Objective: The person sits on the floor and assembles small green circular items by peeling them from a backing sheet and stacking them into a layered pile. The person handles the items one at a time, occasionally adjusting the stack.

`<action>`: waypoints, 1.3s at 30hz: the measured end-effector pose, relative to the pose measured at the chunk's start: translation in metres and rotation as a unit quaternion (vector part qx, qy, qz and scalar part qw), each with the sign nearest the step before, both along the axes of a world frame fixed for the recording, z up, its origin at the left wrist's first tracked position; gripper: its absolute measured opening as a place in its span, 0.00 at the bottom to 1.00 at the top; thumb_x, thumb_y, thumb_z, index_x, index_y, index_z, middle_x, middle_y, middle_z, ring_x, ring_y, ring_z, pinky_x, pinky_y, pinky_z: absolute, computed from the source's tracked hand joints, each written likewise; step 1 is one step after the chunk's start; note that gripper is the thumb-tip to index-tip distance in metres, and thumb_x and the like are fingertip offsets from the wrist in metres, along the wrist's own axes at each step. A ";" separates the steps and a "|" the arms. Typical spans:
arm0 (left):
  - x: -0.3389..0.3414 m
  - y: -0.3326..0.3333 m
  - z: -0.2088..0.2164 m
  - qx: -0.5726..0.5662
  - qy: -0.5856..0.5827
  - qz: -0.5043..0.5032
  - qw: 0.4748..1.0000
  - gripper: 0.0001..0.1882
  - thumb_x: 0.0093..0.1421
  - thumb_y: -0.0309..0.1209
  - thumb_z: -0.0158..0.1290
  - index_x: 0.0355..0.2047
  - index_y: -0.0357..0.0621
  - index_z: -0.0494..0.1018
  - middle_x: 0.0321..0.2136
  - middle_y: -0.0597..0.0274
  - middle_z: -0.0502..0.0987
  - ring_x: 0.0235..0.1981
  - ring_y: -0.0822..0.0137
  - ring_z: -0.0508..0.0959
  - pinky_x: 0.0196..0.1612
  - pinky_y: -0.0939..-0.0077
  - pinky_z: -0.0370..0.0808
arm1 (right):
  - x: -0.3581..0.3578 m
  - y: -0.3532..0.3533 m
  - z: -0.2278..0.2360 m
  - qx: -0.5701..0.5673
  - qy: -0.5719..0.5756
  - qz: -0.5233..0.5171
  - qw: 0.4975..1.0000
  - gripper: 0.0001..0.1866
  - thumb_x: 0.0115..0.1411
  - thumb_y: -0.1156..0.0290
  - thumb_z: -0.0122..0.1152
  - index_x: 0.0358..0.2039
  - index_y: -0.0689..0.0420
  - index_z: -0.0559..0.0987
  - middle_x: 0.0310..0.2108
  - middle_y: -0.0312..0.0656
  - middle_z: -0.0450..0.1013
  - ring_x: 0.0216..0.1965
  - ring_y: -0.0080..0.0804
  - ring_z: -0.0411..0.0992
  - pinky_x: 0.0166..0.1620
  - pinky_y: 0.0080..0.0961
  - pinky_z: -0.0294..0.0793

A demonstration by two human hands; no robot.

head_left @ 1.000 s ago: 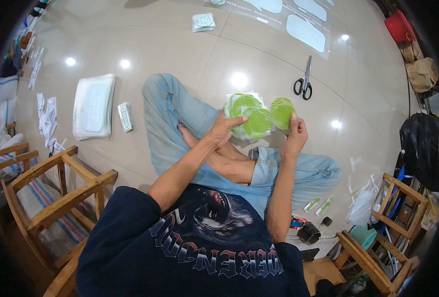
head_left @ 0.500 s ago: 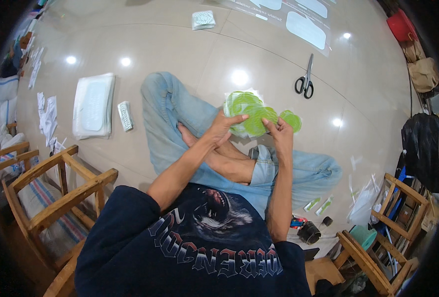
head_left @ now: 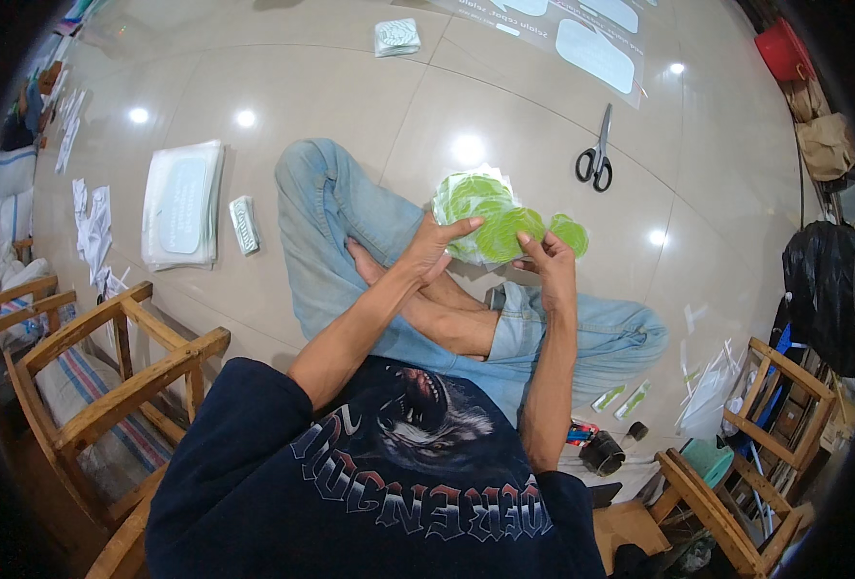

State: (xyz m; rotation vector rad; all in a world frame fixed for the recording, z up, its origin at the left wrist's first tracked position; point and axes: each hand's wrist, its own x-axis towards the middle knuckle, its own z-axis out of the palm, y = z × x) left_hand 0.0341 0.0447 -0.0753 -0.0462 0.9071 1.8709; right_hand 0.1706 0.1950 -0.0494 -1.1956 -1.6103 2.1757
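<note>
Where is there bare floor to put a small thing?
Bare floor lies between the scissors and the black bag, and between the left knee and the white stack at top. The lower right, around wooden frames, is crowded, as is where the left hand and right hand handle green round pieces.

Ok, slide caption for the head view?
Left hand holds green discs, right hand pinches one; scissors lie on the floor.

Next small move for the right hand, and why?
I'd probably draw the front green disc rightward off the fanned stack: a fingertip of the right hand is on it, the left hand holds the stack, and a separate disc shows farther right.
</note>
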 end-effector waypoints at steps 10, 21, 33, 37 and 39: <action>0.000 0.001 0.005 -0.002 0.006 0.034 0.999 0.25 0.58 0.26 0.61 0.56 0.38 0.69 0.49 0.59 0.77 0.50 0.68 0.76 0.52 0.72 0.74 | 0.008 0.012 -0.007 0.012 0.013 -0.116 0.993 0.13 0.62 0.67 0.63 0.44 0.60 0.79 0.34 0.37 0.79 0.31 0.21 0.77 0.32 0.19 0.80; 0.002 0.003 0.005 -0.015 0.020 0.013 1.000 0.29 0.57 0.23 0.61 0.58 0.37 0.65 0.50 0.57 0.75 0.51 0.66 0.76 0.54 0.69 0.75 | -0.006 -0.008 -0.007 0.036 0.063 -0.119 0.990 0.12 0.62 0.71 0.62 0.44 0.61 0.75 0.37 0.41 0.79 0.33 0.24 0.78 0.35 0.22 0.82; 0.002 0.005 0.006 -0.039 0.030 0.020 0.999 0.29 0.56 0.23 0.61 0.57 0.39 0.66 0.50 0.57 0.74 0.51 0.64 0.75 0.54 0.70 0.74 | 0.038 0.061 -0.007 0.212 -0.057 -0.274 0.936 0.23 0.61 0.70 0.64 0.53 0.62 0.68 0.43 0.43 0.76 0.42 0.31 0.77 0.44 0.26 0.78; 0.002 0.004 0.012 -0.032 0.032 0.020 0.999 0.29 0.56 0.24 0.61 0.58 0.39 0.66 0.51 0.58 0.74 0.51 0.65 0.76 0.54 0.71 0.74 | 0.023 0.048 -0.022 0.447 -0.157 -0.241 0.847 0.31 0.58 0.69 0.68 0.57 0.62 0.64 0.44 0.44 0.75 0.42 0.32 0.75 0.46 0.25 0.74; 0.003 0.001 0.007 -0.035 0.031 0.011 0.999 0.29 0.56 0.24 0.61 0.58 0.39 0.65 0.51 0.58 0.74 0.51 0.65 0.76 0.54 0.71 0.74 | 0.012 0.032 -0.016 0.331 -0.060 -0.181 0.924 0.32 0.57 0.69 0.69 0.57 0.63 0.63 0.44 0.45 0.75 0.41 0.31 0.74 0.45 0.24 0.73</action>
